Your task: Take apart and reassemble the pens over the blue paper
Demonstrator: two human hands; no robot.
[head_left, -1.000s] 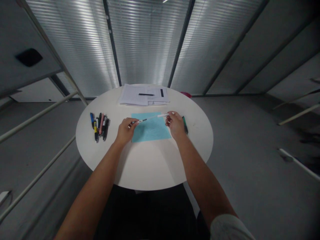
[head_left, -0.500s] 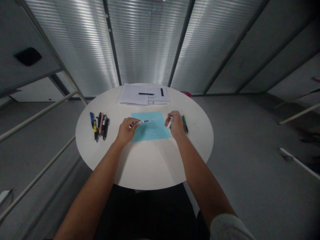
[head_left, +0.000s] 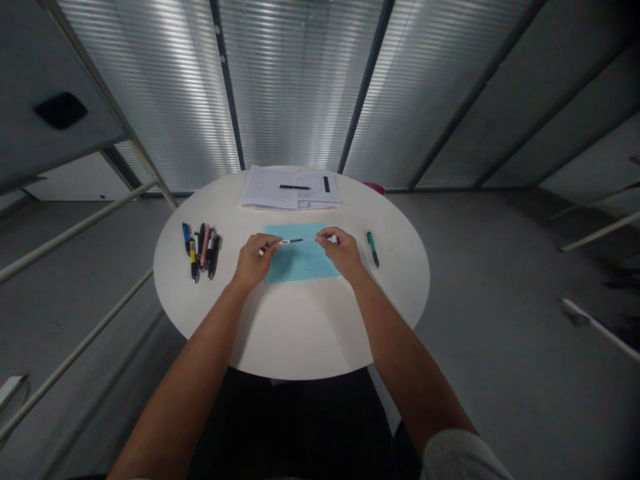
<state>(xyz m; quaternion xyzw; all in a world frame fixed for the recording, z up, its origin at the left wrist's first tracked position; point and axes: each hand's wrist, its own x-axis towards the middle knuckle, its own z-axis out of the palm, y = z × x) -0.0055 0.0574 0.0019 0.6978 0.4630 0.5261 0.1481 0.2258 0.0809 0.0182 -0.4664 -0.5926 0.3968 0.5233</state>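
Observation:
My left hand (head_left: pixel 254 257) is closed round a white-and-dark pen piece (head_left: pixel 286 242) above the blue sheet of paper (head_left: pixel 300 263). From that piece a thin ink refill (head_left: pixel 296 240) points right, dark along its near part and clear towards its far end. At the clear end, the fingertips of my right hand (head_left: pixel 343 250) are pinched together. A bit of white shows between the right fingers, seemingly a pen barrel, mostly hidden by them. To the right of this hand lies a green-and-black pen (head_left: pixel 373 249) on the white round table (head_left: pixel 300 327).
On the table's left side several pens and markers (head_left: pixel 203 252) lie in a bunch. Printed papers (head_left: pixel 270 190) with a black pen (head_left: pixel 295 187) on them sit at the back. Metal rails (head_left: pixel 85 213) stand left of the table, a blind-covered glass wall behind it.
My right hand has moved left and its fingertips have come to the clear end of the refill. The green-and-black pen is now fully uncovered. My left hand has stayed nearly still.

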